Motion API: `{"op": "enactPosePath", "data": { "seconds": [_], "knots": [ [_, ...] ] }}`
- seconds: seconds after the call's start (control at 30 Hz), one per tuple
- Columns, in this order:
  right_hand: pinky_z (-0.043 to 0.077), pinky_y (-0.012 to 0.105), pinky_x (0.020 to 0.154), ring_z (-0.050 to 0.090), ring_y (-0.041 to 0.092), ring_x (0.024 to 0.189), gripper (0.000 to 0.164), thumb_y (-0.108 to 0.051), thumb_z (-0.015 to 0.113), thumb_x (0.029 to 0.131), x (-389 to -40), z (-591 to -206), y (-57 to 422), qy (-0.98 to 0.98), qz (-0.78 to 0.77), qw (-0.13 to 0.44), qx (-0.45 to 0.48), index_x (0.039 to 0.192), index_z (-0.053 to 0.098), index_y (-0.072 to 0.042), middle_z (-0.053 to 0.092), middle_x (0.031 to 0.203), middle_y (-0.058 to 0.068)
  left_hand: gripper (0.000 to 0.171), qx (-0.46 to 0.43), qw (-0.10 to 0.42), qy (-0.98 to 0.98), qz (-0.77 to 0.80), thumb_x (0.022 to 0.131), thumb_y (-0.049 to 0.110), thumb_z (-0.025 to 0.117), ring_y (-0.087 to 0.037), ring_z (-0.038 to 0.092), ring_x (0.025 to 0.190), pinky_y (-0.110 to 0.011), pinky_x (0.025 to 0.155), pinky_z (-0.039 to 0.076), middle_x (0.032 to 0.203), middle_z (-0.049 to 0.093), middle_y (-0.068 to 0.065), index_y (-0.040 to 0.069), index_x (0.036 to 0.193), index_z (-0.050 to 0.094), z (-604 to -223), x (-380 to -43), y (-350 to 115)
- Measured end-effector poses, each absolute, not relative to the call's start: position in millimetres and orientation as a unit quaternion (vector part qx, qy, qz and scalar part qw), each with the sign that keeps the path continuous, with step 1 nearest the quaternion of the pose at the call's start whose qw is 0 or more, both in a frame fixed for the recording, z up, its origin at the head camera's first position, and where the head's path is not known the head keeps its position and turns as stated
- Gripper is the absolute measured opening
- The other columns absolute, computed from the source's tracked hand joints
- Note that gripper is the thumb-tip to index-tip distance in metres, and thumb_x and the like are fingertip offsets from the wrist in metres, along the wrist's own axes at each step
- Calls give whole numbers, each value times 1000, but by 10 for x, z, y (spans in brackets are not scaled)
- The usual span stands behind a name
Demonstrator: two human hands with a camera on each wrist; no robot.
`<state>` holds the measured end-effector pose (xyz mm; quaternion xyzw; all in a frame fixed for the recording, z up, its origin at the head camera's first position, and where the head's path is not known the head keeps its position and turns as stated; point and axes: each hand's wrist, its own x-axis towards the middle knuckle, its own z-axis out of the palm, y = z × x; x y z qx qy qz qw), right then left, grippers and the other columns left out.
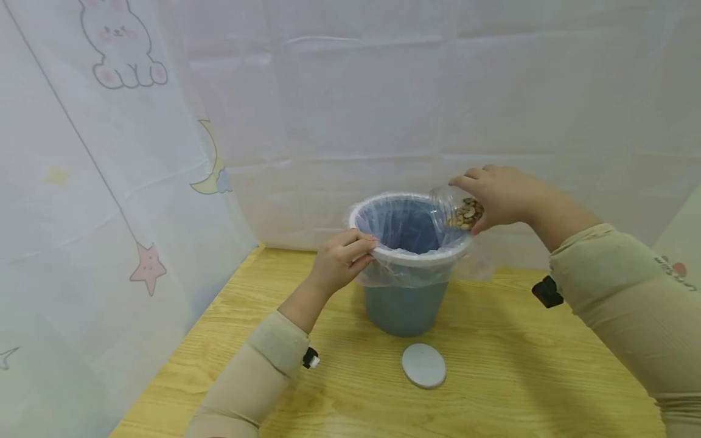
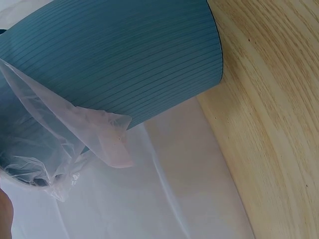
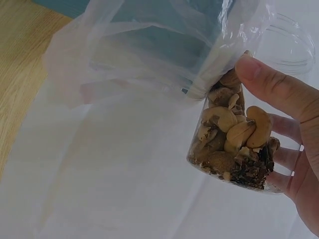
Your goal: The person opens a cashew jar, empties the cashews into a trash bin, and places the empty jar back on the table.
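Observation:
My right hand [image 1: 506, 193] grips a clear jar [image 1: 443, 204] of cashew nuts [image 3: 239, 132], tilted with its open mouth over the right rim of a blue trash can [image 1: 405, 304]. The nuts lie toward the jar's base, with dark skin crumbs among them in the right wrist view. A thin clear bag [image 1: 383, 271] lines the can and folds out over its white rim [image 1: 418, 260]. At the left side of that rim, my left hand [image 1: 342, 258] pinches the edge and the bag, thumb outside. Only a sliver of this hand shows in the left wrist view.
A round white lid [image 1: 423, 365] lies on the wooden table [image 1: 350, 389] in front of the can. Pale printed sheeting [image 1: 328, 121] hangs behind and along the left side of the table.

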<state>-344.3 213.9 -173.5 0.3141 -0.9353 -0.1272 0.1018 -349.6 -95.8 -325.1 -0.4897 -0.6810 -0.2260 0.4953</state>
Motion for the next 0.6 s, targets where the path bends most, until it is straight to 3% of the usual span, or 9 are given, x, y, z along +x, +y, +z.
{"op": "enactPosePath", "data": {
  "seconds": [0.6],
  "knots": [
    [34, 58, 92, 43, 43, 113, 99, -45, 83, 58, -3440, -1727, 2120, -923, -165, 119, 328, 136, 37, -7, 45, 127, 20, 20, -493, 490, -678, -237, 76, 16, 73, -15, 61, 78, -21, 65, 49, 90, 63, -4, 10, 94, 68, -3255, -3491, -961]
  ]
}}
